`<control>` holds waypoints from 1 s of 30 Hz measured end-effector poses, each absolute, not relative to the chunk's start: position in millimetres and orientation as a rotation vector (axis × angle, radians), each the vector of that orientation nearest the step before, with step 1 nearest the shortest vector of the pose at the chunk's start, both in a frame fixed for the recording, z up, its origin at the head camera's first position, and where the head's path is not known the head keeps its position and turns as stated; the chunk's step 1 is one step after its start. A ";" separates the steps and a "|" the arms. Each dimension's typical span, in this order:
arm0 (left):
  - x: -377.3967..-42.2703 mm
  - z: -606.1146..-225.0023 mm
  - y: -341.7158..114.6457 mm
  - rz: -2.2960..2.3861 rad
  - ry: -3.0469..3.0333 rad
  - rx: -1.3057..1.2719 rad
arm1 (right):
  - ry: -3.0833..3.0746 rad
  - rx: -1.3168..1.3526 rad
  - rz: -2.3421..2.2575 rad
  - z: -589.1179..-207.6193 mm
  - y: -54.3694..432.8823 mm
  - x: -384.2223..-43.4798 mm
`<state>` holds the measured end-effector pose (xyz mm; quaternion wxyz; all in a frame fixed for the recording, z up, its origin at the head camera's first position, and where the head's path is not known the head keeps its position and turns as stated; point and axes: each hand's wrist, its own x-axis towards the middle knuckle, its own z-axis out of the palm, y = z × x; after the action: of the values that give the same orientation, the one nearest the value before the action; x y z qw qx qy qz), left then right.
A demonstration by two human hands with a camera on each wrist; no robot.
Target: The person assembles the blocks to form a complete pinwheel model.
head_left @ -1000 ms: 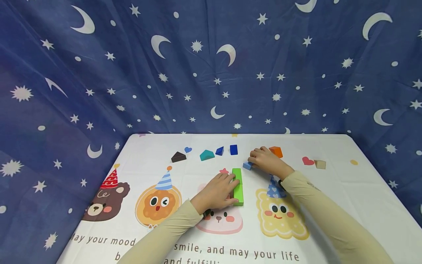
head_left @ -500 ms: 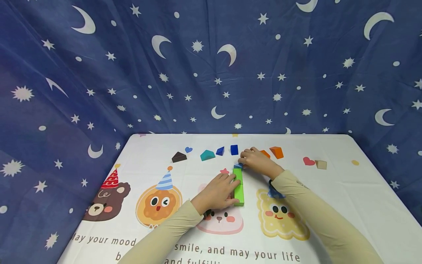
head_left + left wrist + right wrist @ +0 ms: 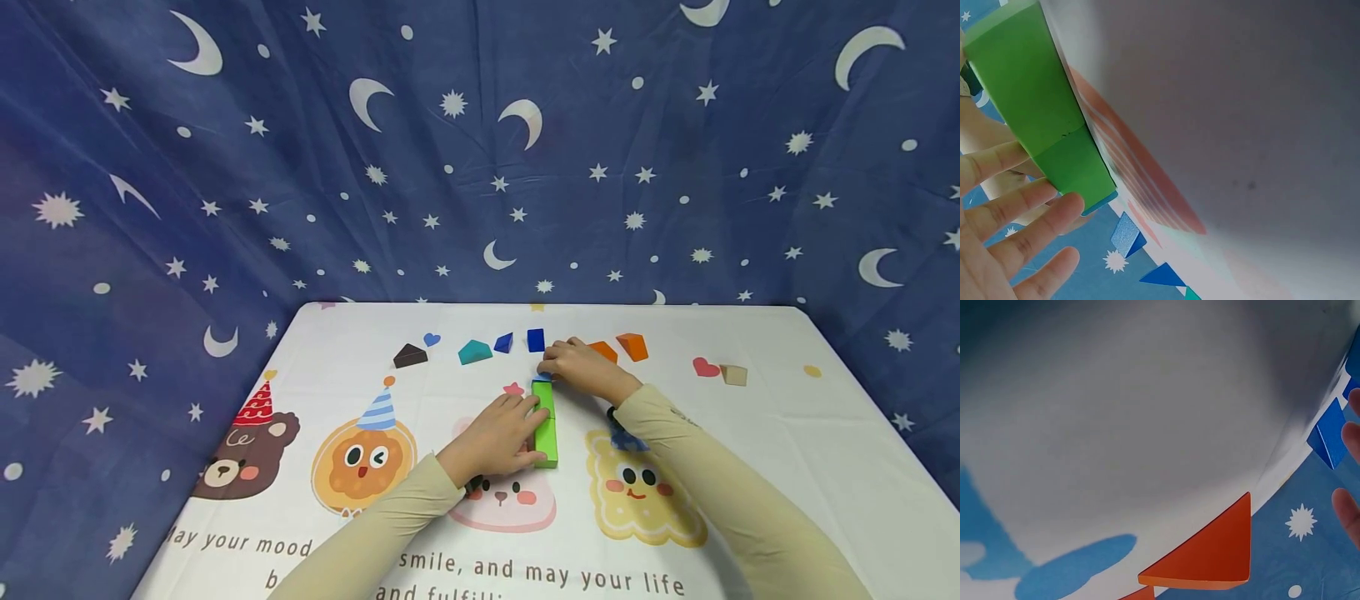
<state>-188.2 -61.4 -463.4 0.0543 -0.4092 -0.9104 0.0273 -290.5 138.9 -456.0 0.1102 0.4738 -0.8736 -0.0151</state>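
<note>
Two green blocks (image 3: 545,442) lie end to end in a line on the table. My left hand (image 3: 491,442) rests along their left side, its fingers (image 3: 1041,219) fairly straight and touching the green in the left wrist view. At the far end of that line, my right hand (image 3: 585,367) pinches a light blue wedge-shaped block (image 3: 542,377). The hand covers most of this block. In the left wrist view, the light blue block (image 3: 1100,204) shows as a thin strip against the green end. Only fingertips (image 3: 1350,437) of the right hand show in the right wrist view.
Behind the hands lie a dark brown block (image 3: 410,356), a teal block (image 3: 475,352), a dark blue wedge (image 3: 504,342) and a dark blue block (image 3: 536,340). Two orange blocks (image 3: 633,347) and a beige block (image 3: 734,374) lie to the right. A starry blue curtain (image 3: 420,208) stands behind.
My right hand has moved left with the light blue block, bringing it to the far end of the green blocks. A second orange block has come into view. The left hand stays put.
</note>
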 end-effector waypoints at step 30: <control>-188.0 -463.4 -61.1 0.046 -2.779 -1.235 | -2.646 1.393 -0.101 -458.1 152.4 -283.8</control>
<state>-188.0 -61.1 -463.4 0.0501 -0.4054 -0.9126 0.0150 -283.8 152.4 -458.1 0.0747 0.4644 -0.8818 -0.0338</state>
